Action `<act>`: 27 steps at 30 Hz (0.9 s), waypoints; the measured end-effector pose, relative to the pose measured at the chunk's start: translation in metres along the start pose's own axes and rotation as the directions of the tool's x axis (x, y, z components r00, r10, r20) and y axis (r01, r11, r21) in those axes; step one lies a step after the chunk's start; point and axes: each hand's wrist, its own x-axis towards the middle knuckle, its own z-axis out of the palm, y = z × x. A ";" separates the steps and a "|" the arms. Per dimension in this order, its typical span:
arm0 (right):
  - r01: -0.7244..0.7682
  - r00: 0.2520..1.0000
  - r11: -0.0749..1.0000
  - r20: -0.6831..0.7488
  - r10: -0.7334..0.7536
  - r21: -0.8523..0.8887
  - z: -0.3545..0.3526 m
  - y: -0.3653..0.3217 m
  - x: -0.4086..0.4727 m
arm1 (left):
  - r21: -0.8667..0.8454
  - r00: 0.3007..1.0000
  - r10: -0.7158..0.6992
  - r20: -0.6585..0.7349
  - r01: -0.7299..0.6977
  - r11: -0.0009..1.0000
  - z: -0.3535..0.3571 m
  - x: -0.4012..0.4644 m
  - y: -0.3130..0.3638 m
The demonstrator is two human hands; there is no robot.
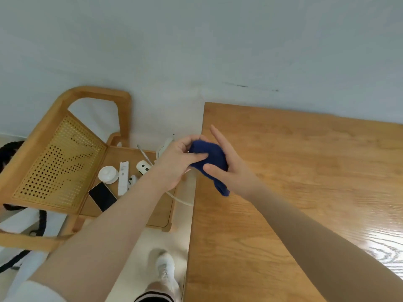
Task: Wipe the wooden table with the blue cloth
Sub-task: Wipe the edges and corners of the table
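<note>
I bunch the soft dark blue cloth [210, 159] in both hands, left hand [177, 162] pinching, right hand [226, 162] cupping, and next I must press it onto the brown wooden table [305, 171].

one blue cloth [209, 159], one wooden table [305, 171], one chair [54, 153], one phone [102, 196].

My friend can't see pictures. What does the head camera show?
Two hands hold a blue cloth above the edge of a wooden table. The left hand grips it; the right hand cups it. Beside the table, a chair holds a phone.
</note>
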 end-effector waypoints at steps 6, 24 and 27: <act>-0.054 0.971 0.976 -0.237 0.002 -0.211 -0.002 0.027 0.072 | 0.123 0.953 0.003 -0.302 0.036 0.992 -0.021 0.059 -0.018; 0.434 0.864 0.103 0.446 0.234 -0.895 -0.053 0.092 0.261 | 0.443 0.966 -0.248 -0.066 0.251 0.861 -0.042 0.123 -0.091; 0.461 0.854 0.164 0.487 0.183 -0.872 -0.049 0.095 0.244 | 0.464 0.966 -0.229 -0.117 0.257 0.847 -0.039 0.118 -0.088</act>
